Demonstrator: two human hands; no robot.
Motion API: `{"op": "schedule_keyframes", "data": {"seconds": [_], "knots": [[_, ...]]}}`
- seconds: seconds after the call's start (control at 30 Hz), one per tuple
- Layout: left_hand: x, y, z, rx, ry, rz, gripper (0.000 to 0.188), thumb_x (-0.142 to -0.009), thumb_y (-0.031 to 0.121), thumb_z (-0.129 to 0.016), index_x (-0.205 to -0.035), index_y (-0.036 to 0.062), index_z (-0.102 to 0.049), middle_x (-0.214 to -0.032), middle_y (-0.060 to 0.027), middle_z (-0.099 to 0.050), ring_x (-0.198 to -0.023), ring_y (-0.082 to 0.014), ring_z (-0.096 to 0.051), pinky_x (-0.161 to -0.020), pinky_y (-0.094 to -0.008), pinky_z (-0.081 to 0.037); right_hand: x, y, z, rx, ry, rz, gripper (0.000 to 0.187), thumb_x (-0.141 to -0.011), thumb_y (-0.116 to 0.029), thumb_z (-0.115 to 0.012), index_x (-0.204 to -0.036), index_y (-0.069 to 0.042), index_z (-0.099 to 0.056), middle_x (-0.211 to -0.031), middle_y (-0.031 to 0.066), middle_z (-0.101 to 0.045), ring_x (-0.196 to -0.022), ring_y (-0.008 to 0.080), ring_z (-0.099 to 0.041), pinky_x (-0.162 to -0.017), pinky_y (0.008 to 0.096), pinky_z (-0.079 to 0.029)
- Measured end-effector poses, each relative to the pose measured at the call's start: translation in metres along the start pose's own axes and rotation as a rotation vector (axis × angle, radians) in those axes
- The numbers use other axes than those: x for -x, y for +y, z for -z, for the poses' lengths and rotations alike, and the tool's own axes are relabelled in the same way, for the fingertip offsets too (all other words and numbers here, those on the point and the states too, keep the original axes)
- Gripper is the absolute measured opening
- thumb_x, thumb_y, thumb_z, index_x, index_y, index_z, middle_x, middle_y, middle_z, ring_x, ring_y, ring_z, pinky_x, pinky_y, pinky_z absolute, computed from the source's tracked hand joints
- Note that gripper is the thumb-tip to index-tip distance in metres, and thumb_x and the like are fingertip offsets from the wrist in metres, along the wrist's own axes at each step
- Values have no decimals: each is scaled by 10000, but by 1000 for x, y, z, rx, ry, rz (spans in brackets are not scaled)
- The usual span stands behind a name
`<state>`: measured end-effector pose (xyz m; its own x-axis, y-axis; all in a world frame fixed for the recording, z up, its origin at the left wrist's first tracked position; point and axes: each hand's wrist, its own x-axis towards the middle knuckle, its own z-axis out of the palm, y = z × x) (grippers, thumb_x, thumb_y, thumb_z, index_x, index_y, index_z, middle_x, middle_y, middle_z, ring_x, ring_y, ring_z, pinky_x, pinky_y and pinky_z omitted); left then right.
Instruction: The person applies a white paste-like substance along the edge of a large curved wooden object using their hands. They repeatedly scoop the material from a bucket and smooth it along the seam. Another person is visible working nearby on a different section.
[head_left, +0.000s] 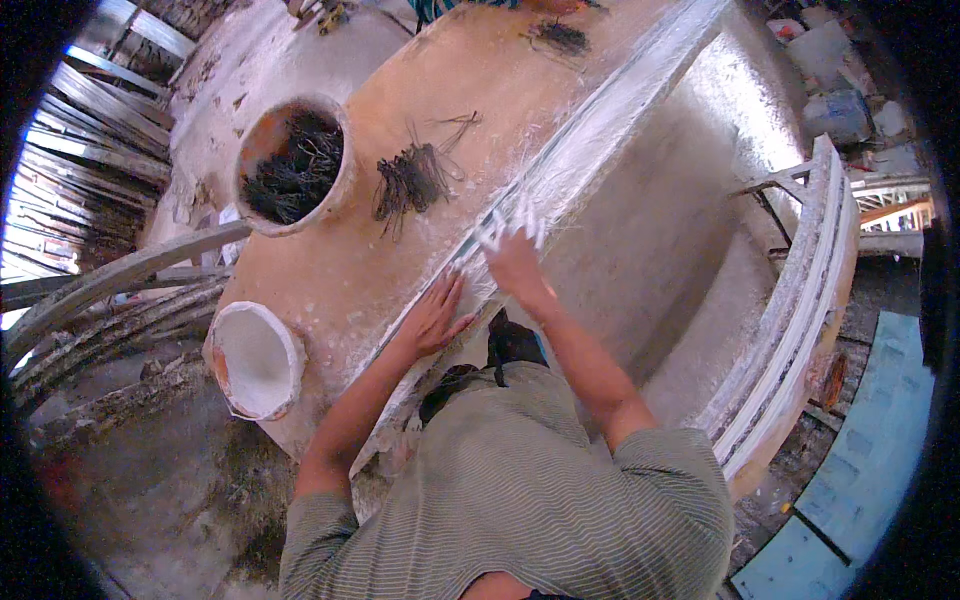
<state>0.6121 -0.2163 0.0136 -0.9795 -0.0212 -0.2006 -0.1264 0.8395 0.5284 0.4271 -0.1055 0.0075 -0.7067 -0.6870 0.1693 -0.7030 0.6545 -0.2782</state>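
Both hands, left hand & right hand, flat on white plaster strip.

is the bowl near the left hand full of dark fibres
No, the bowl near the left hand holds only white stuff; the dark fibres fill the farther bowl.

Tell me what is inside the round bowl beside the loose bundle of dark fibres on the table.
The bowl holds a tangled heap of dark, wiry fibres like the bundle next to it. The heap covers the bowl's bottom, so anything beneath it cannot be seen.
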Motion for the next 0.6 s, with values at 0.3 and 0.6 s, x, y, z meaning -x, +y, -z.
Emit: {"op": "schedule_keyframes", "data": {"seconds": [0.3,0.6], "knots": [[-125,31,-1,-17,174,-131,717,-970,465,-402,-1465,-22,-223,-1517,-219,-247,-1432,-346,-187,-1182,-420,-137,-93,131,-30,269,-41,-67,580,-968,-429,-395,-1346,5,-464,-1424,255,-391,-1344,406,-342,-1102,520,-253],[-24,24,-24,-197,123,-206,713,-978,507,-348,-1459,-10,-251,-1536,-196,-226,-1437,-328,-189,-1185,-420,-134,-73,88,-25,377,-66,-161,726,-968,-507,-347,-1325,120,-426,-1420,276,-385,-1282,444,-390,-1067,542,-310]]}}
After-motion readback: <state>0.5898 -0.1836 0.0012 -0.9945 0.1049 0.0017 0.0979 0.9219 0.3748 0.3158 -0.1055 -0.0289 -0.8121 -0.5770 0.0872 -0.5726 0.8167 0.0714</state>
